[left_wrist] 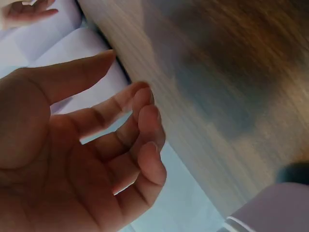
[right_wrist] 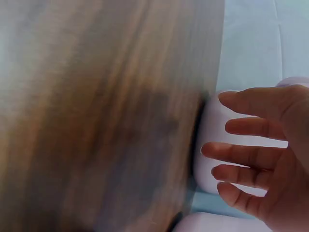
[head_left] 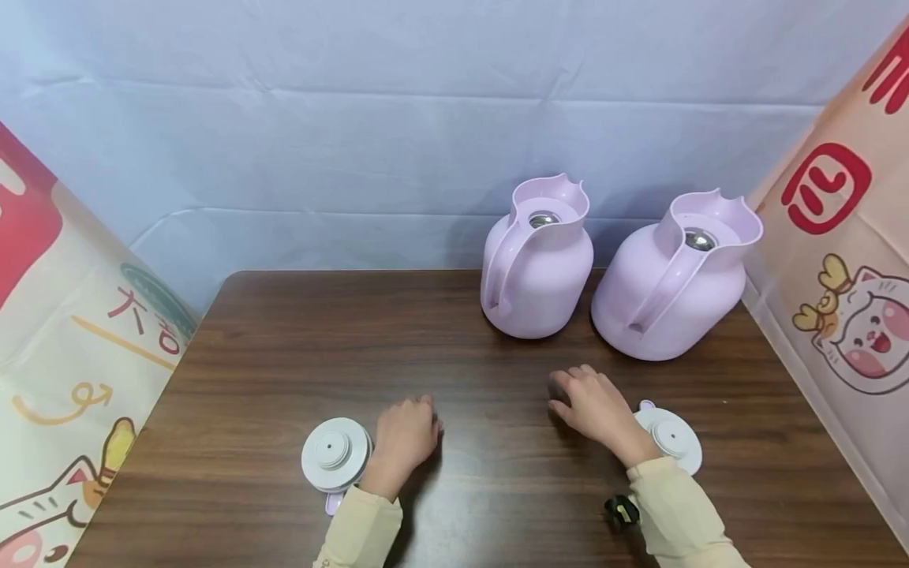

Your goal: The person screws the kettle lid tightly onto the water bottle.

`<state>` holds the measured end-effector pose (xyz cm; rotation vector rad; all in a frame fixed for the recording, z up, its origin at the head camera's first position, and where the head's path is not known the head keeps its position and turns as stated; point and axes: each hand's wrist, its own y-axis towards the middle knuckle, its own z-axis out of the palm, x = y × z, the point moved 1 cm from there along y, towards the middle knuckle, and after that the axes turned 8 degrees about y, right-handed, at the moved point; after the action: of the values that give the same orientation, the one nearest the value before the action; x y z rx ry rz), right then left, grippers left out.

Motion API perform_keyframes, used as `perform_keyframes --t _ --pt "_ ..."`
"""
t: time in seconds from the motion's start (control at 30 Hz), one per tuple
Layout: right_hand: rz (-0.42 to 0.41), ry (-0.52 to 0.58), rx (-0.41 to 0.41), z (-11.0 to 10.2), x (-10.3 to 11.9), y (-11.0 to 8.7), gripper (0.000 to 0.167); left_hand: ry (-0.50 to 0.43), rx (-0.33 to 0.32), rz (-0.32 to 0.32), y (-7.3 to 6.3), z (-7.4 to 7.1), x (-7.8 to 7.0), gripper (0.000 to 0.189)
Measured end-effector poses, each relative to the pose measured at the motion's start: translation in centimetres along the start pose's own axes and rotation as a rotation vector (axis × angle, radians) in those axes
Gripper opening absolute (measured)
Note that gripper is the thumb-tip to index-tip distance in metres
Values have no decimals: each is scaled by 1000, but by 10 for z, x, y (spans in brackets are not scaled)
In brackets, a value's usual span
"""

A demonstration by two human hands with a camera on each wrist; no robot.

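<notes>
My left hand (head_left: 406, 442) is above the table just right of a white round lid (head_left: 335, 454) with a lilac tab. In the left wrist view its fingers (left_wrist: 150, 121) are loosely bent and nothing lies in the palm. My right hand (head_left: 595, 404) hovers in front of two lilac vacuum jugs, apart from both. The right wrist view shows its fingers (right_wrist: 241, 152) spread and holding nothing. Both jugs, the nearer-to-centre one (head_left: 540, 276) and the right one (head_left: 667, 292), stand upright without lids, steel necks showing. A second white lid (head_left: 676, 442) lies partly behind the right forearm.
The brown wooden table (head_left: 284, 339) ends at a pale cloth backdrop (head_left: 341, 158). Printed cloths hang at the left (head_left: 78, 379) and right (head_left: 845, 260) sides. A small black object (head_left: 622, 511) shows by the right sleeve.
</notes>
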<state>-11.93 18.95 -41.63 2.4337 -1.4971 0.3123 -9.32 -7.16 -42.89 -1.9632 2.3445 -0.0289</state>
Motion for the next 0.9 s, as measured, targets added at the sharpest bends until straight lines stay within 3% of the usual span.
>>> perform_keyframes --t 0.17,0.27,0.63,0.9 --pt "10 70 39 -12 1 9 37 -22 124 -3 -4 -1 -2 20" --pt "14 92 47 -20 3 15 37 2 159 7 -5 3 -1 20" --pt "-25 136 64 -43 11 40 36 34 185 26 -8 5 -2 11" --pt "-58 204 67 -51 16 61 35 28 228 26 -7 9 -2 18"
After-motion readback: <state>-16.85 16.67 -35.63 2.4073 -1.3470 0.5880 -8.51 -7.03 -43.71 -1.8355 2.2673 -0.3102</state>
